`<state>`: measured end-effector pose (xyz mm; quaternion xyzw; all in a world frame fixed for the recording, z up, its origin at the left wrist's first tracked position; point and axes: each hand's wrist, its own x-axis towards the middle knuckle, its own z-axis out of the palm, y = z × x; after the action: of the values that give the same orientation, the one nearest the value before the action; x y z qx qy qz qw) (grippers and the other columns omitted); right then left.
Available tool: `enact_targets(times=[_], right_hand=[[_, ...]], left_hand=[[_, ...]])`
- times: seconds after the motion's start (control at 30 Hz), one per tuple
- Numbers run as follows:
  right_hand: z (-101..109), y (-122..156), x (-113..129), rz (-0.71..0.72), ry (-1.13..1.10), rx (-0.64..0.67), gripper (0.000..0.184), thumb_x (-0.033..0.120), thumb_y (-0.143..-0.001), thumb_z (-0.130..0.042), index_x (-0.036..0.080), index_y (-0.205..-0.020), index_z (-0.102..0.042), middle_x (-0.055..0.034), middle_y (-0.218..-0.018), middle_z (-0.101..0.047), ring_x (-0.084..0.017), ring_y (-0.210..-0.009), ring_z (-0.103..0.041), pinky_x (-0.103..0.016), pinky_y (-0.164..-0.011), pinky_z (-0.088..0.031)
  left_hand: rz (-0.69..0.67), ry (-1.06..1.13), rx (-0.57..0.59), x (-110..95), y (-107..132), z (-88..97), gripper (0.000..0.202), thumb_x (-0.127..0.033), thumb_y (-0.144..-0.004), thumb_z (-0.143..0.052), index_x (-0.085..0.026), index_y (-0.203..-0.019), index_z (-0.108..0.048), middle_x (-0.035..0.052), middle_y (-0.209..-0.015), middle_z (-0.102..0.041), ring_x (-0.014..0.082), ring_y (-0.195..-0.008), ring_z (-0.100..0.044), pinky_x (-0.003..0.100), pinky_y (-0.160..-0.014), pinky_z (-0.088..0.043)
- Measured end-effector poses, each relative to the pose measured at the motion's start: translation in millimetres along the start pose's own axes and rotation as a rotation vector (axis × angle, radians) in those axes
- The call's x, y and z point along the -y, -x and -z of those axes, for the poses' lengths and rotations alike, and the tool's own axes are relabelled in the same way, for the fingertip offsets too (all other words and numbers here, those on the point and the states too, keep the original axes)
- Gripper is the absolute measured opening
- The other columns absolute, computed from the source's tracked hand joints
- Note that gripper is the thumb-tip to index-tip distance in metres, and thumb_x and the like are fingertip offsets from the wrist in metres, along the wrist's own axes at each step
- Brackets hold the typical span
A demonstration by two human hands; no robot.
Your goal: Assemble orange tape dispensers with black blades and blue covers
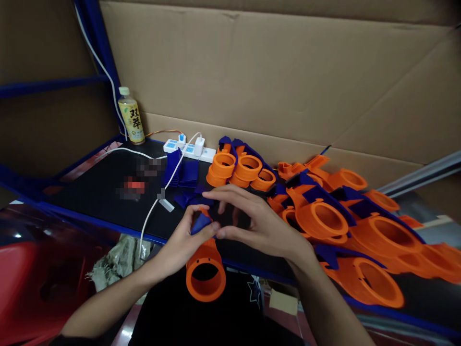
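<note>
Orange ring-ended part (208,251): held up at the near edge, ring end toward the wearer. Surroundings logged by size. Largest: cardboard wall (273,77) across the far side. Next: black table (97,192), carrying a crowded group of orange-and-blue parts (363,233) on the right.

Hands, viewed from my remote station: left hand (182,245) pinches the part's narrow far end between thumb and fingers. Right hand (264,226) is arched, thumb and fingers well apart, nothing visible in the gap; I cannot tell whether its thumb tip touches. Key relation: long axis runs far to near; left hand is nearer, right hand just right of the narrow end.

Smaller: yellow-labelled bottle (131,117), far left; white power strip (207,154), far middle. Smallest: blue piece (200,223) at the narrow end, beside the left thumb.
</note>
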<state>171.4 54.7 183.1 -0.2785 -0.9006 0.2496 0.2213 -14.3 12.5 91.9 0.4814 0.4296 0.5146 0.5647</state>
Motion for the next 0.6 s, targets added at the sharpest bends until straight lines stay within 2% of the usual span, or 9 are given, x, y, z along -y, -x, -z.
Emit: enact_targets(times=[0.07, 0.17, 0.27, 0.33, 0.4, 0.47, 0.53, 0.6], right_hand=[[-1.9, 9.7, 8.1, -0.022, 0.069, 0.023, 0.057, 0.041, -0.088, -0.072, 0.031, -0.142, -0.055, -0.007, -0.135, -0.06, -0.02, -0.114, -0.063, -0.032, -0.09, -0.056], [-5.5, 15.7, 13.2, -0.063, 0.119, 0.082, 0.055, 0.04, -0.087, -0.073, 0.035, -0.139, -0.056, -0.0046, -0.138, -0.058, -0.021, -0.116, -0.063, -0.032, -0.09, -0.057], [-5.1, 9.8, 1.3, -0.094, -0.029, 0.029, 0.055, 0.039, -0.097, -0.061, 0.034, -0.149, -0.044, -0.0057, -0.132, -0.062, -0.017, -0.103, -0.067, -0.028, -0.081, -0.058], [-6.4, -4.8, -14.2, -0.108, -0.104, -0.057, 0.045, 0.036, -0.105, -0.044, 0.029, -0.15, -0.042, -0.006, -0.122, -0.067, -0.013, -0.093, -0.068, -0.026, -0.076, -0.056], [-14.3, -28.4, -29.6, -0.092, -0.021, -0.077, 0.037, 0.033, -0.107, -0.039, 0.023, -0.139, -0.055, -0.0054, -0.115, -0.069, -0.013, -0.094, -0.067, -0.026, -0.081, -0.053], [-30.3, -57.1, -40.2, -0.02, 0.16, 0.045, 0.029, 0.031, -0.105, -0.046, 0.021, -0.121, -0.068, -0.0051, -0.117, -0.07, -0.014, -0.097, -0.066, -0.027, -0.085, -0.05], [-51.2, -85.1, -44.6, 0.05, 0.359, 0.175, 0.026, 0.032, -0.103, -0.051, 0.021, -0.113, -0.071, -0.0054, -0.116, -0.07, -0.016, -0.099, -0.065, -0.026, -0.08, -0.048], [-71.5, -107.2, -44.4, 0.077, 0.429, 0.221, 0.022, 0.032, -0.099, -0.058, 0.018, -0.103, -0.074, -0.0073, -0.111, -0.07, -0.019, -0.097, -0.065, -0.027, -0.074, -0.046]], left_hand=[[0.009, 0.045, -0.005, 4.3, -3.2, -1.2, 0.045, -0.043, -0.085, -0.073, -0.021, -0.12, -0.056, 0.0069, -0.117, -0.062, 0.0249, -0.115, -0.058, 0.038, -0.101, -0.045], [-0.009, 0.108, -0.076, 9.2, -5.7, -1.7, 0.045, -0.041, -0.082, -0.076, -0.021, -0.118, -0.058, 0.0071, -0.124, -0.062, 0.0246, -0.12, -0.058, 0.037, -0.103, -0.045], [0.091, 0.212, 0.006, 7.1, -1.5, -2.6, 0.047, -0.041, -0.082, -0.076, -0.022, -0.12, -0.056, 0.007, -0.113, -0.066, 0.024, -0.101, -0.068, 0.038, -0.089, -0.054], [0.143, 0.23, 0.109, 1.5, 5.3, -4.1, 0.051, -0.041, -0.081, -0.077, -0.023, -0.124, -0.055, 0.0078, -0.11, -0.067, 0.024, -0.091, -0.07, 0.038, -0.078, -0.057], [0.081, 0.101, 0.195, -5.2, 13.8, -5.9, 0.052, -0.036, -0.078, -0.081, -0.021, -0.122, -0.058, 0.0091, -0.109, -0.069, 0.0243, -0.095, -0.069, 0.037, -0.085, -0.055], [0.032, -0.025, 0.253, -10.9, 22.0, -7.0, 0.053, -0.034, -0.076, -0.083, -0.021, -0.121, -0.059, 0.0092, -0.109, -0.07, 0.0241, -0.093, -0.069, 0.036, -0.084, -0.054], [0.006, -0.103, 0.27, -14.6, 28.2, -6.4, 0.054, -0.034, -0.075, -0.084, -0.021, -0.122, -0.059, 0.009, -0.108, -0.071, 0.0242, -0.093, -0.069, 0.036, -0.083, -0.054], [-0.015, -0.156, 0.266, -16.3, 31.4, -4.1, 0.056, -0.034, -0.073, -0.085, -0.021, -0.122, -0.059, 0.0089, -0.109, -0.071, 0.0242, -0.092, -0.068, 0.036, -0.082, -0.054]])
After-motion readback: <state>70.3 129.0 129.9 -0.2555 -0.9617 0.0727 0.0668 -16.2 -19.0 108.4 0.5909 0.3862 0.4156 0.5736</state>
